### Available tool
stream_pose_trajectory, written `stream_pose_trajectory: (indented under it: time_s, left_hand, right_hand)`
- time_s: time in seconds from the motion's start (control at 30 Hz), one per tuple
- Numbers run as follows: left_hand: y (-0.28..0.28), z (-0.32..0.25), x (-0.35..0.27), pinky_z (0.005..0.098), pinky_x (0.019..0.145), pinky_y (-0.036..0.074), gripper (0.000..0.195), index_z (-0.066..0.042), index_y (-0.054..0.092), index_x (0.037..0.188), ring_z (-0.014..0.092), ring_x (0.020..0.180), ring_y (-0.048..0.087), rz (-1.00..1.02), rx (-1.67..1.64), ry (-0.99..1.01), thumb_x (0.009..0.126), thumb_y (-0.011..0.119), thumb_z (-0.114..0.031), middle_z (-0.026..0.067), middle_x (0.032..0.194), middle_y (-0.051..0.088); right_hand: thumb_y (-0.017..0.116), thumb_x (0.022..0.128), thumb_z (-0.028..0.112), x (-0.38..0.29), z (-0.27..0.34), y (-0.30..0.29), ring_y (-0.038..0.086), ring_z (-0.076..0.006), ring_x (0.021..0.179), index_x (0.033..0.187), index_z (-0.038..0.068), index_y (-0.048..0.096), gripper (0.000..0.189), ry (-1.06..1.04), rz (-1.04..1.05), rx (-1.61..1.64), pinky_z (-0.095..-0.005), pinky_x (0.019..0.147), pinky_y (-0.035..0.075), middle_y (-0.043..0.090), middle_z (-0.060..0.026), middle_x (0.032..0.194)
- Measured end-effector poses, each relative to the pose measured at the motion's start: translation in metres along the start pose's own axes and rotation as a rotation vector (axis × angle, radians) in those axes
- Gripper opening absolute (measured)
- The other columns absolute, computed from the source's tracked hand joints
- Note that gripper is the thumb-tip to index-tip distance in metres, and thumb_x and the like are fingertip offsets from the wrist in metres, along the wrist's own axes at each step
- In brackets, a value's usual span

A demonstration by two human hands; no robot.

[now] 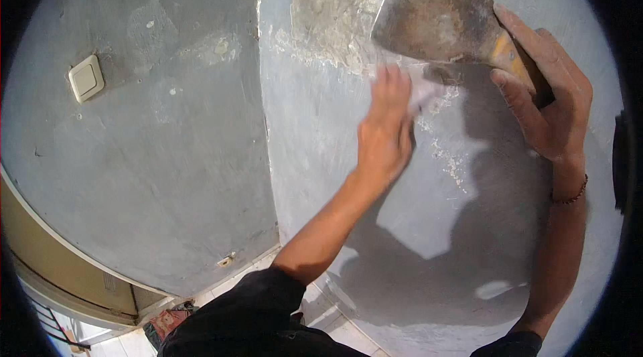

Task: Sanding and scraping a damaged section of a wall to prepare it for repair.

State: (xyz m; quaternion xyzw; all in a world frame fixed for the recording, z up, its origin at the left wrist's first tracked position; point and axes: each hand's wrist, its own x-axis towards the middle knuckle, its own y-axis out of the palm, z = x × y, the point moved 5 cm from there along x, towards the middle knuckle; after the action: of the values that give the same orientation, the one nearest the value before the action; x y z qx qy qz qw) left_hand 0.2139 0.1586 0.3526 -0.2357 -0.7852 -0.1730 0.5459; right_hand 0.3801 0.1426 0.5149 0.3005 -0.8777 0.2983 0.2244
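Observation:
My right hand (pixel 557 85) grips the yellowish handle of a broad scraper (pixel 432 10) with a stained metal blade, raised near the wall at the upper right. Below the blade, my left hand (pixel 387 116) presses a pale, thin sheet or cloth (pixel 424 91) against the grey wall (pixel 321 156); its fingers are blurred. A rough patch of bare plaster (pixel 331 25) lies just above and left of those fingers. White chipped spots (pixel 449 161) run down the wall below the sheet. What the sheet is made of cannot be told.
The wall corner (pixel 266 126) runs down left of my arms. A cream light switch (pixel 87 78) is on the left wall, with a small fitting (pixel 226 259) low down. A curved panel (pixel 70 251), crumpled cloth (pixel 168 324) and white floor tiles (pixel 346 334) lie below.

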Motion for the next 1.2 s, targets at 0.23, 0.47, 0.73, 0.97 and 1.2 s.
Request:
stream_pose_trajectory:
  time_s: [0.23,0.47,0.73,0.97,1.2]
  left_hand:
    - [-0.006,0.005,0.034,0.0463,0.104,0.032,0.055,0.0,0.044,0.129,0.04,0.13,0.031,0.09,-0.069,0.068,0.076,0.057,0.008,0.0233,0.133,0.043]
    - [-0.006,0.003,0.002,0.0399,0.104,0.034,0.053,-0.005,0.047,0.13,0.034,0.128,0.035,-0.013,0.083,0.128,0.079,0.058,0.005,0.0206,0.133,0.043]
    - [-0.006,0.009,-0.031,0.052,0.107,0.022,0.058,-0.002,0.042,0.132,0.04,0.131,0.03,0.018,0.104,0.073,0.077,0.06,0.003,0.0182,0.139,0.038]
    - [-0.005,0.039,-0.009,0.0497,0.11,0.017,0.053,-0.002,0.044,0.131,0.041,0.132,0.028,-0.068,0.059,-0.057,0.079,0.053,0.004,0.0209,0.138,0.038]
    - [-0.013,0.053,0.016,0.0525,0.108,0.018,0.053,-0.003,0.042,0.133,0.039,0.133,0.027,0.036,0.16,-0.053,0.081,0.053,0.002,0.0224,0.139,0.035]
  right_hand:
    - [0.067,0.08,0.021,0.004,0.002,0.004,0.061,-0.0151,0.078,0.125,0.006,0.054,0.048,0.021,-0.012,0.086,-0.0255,0.066,0.05,0.064,-0.0113,0.106]
    - [0.068,0.079,0.02,0.002,0.001,0.001,0.06,-0.0143,0.074,0.125,0.007,0.053,0.05,0.09,0.085,0.079,-0.0246,0.063,0.049,0.063,-0.0131,0.109]
    - [0.068,0.078,0.013,-0.002,0.002,0.003,0.061,-0.0181,0.075,0.128,0.007,0.043,0.056,-0.065,0.078,0.065,-0.0284,0.064,0.051,0.059,-0.017,0.119]
    - [0.069,0.076,0.012,-0.003,0.005,0.009,0.061,-0.0185,0.076,0.126,0.006,0.049,0.054,-0.048,0.066,0.156,-0.0278,0.063,0.05,0.062,-0.0153,0.108]
    - [0.069,0.077,0.016,0.005,0.012,0.01,0.055,-0.0162,0.068,0.125,0.006,0.053,0.052,-0.021,0.033,0.043,-0.026,0.059,0.046,0.058,-0.0075,0.084]
